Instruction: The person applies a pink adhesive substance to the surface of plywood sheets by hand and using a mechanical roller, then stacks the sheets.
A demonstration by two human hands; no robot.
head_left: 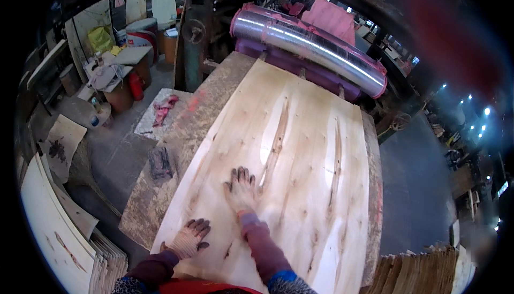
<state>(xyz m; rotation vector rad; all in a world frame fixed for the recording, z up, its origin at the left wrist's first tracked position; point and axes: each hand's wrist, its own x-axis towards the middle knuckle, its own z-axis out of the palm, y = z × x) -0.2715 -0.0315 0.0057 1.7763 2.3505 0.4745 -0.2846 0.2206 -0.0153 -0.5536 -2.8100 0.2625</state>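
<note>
A large pale wood veneer sheet [300, 144] with dark knots and cracks lies on a worn, stained table [142, 203]. My left hand [188, 239], in a light glove with dark fingertips, rests flat near the sheet's left edge, fingers spread. Farther forward, my right hand [242, 189], gloved alike, lies flat on the sheet with its fingers apart. Neither hand holds anything. The sheet's far end reaches a machine with a shiny metal roller [305, 45], edged in pink, above a purple roller [289, 61].
A dark block [160, 164] sits on the table left of the sheet. Stacked veneer sheets stand at the lower left [59, 230] and lower right [415, 272]. A pink rag [165, 109] lies on a board beyond the table's left edge. A cluttered side table [110, 77] stands farther off.
</note>
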